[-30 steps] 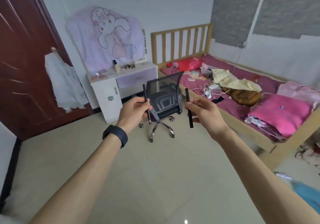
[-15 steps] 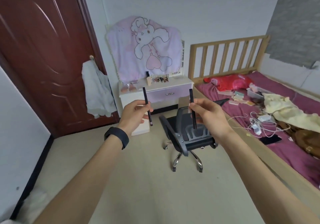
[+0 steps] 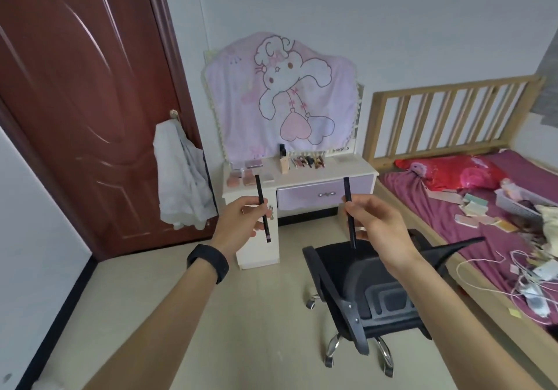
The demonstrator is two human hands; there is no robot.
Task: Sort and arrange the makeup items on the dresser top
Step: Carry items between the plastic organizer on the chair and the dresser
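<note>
Pinching, with the left grip [image 3: 241, 223], a thin black makeup pencil [image 3: 259, 187] between thumb and fingertips. Clasping it near mid-length, leaving the upper part standing clear above the fingers and the lower tip jutting out below them. Holding it nearly upright, tilting the top slightly to the left.

Pinching likewise, with the right grip [image 3: 377, 232], a second thin black makeup pencil [image 3: 347, 190]. Again grasping around the middle, leaving the top rising above the fingertips and the lower end poking out beneath the hand.

Holding both pencils in the air, well apart from each other and short of the white dresser with a lilac drawer [image 3: 347, 168].

Showing, on that surface and well apart from both grips, flat pink palettes [image 3: 246, 176] at the left, an upright beige bottle with a black cap [image 3: 283, 161] near the middle, and a row of small dark tubes [image 3: 308, 161] just beside it.

Showing also a black mesh office chair [image 3: 371, 296] on the floor beneath the right grip.

Wearing a black wristband [image 3: 208, 263] on the left wrist.
</note>
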